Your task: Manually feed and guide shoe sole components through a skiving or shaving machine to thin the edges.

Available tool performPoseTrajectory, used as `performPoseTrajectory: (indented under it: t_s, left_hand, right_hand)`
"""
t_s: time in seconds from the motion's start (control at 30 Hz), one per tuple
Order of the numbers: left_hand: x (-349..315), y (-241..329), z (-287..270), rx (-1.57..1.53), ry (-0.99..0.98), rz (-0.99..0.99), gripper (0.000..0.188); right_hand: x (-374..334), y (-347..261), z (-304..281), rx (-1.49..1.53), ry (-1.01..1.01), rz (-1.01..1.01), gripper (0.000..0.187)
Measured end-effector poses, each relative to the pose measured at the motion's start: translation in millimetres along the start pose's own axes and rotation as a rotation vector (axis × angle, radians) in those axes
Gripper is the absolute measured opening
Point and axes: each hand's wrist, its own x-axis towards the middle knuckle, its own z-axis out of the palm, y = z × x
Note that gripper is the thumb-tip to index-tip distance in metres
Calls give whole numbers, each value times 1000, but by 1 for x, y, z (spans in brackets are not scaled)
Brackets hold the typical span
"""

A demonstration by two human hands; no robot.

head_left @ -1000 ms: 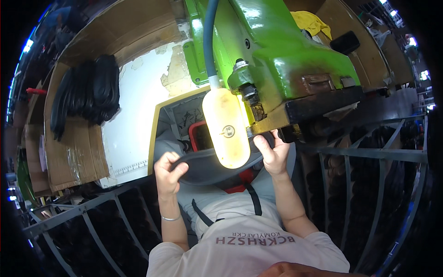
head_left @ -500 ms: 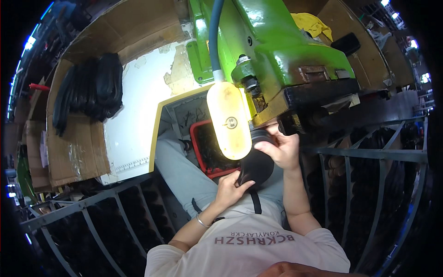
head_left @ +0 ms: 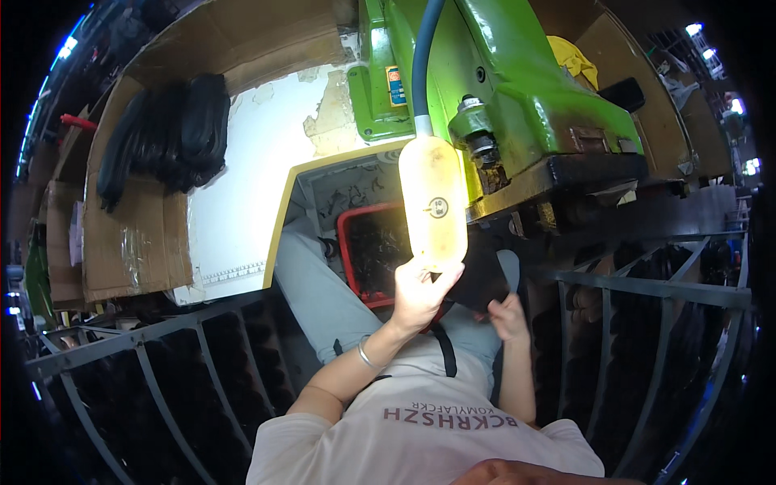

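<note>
A soft black piece that looks like a shoe upper (head_left: 477, 275) hangs over my lap, below the green machine's head. A pale grey strip shows along its right edge. My left hand (head_left: 419, 297) pinches its left end, just under the yellow oval lamp (head_left: 434, 206), which hides part of the grip. At the lower right edge of the upper, the fingers of my right hand (head_left: 508, 318) are curled in and closed on it; the fingertips are slightly blurred. The green machine (head_left: 533, 97) stands beyond both hands.
A red bin (head_left: 349, 259) with dark scraps stands between my legs. On the white tabletop (head_left: 234, 186), a cardboard box (head_left: 137, 250) holds a bundle of black pieces (head_left: 166, 137). Metal racks (head_left: 663, 289) flank both sides. A yellow cloth (head_left: 572, 61) lies behind the machine.
My left hand has risen to the lamp's lower end. My right hand has dropped from the machine's head to the upper's lower right edge. The upper has moved rightward, and the view has shifted slightly.
</note>
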Motion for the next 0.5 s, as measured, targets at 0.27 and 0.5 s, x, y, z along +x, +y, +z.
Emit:
performPoseTrajectory:
  t_s: [0.27,0.5]
  left_hand:
    - [16,8,3,347,-62,30,13]
    - [14,13,-19,701,-7,280,19]
  right_hand:
    - [-14,23,82,64,-123,235,36]
    - [-23,11,86,-4,-265,213,26]
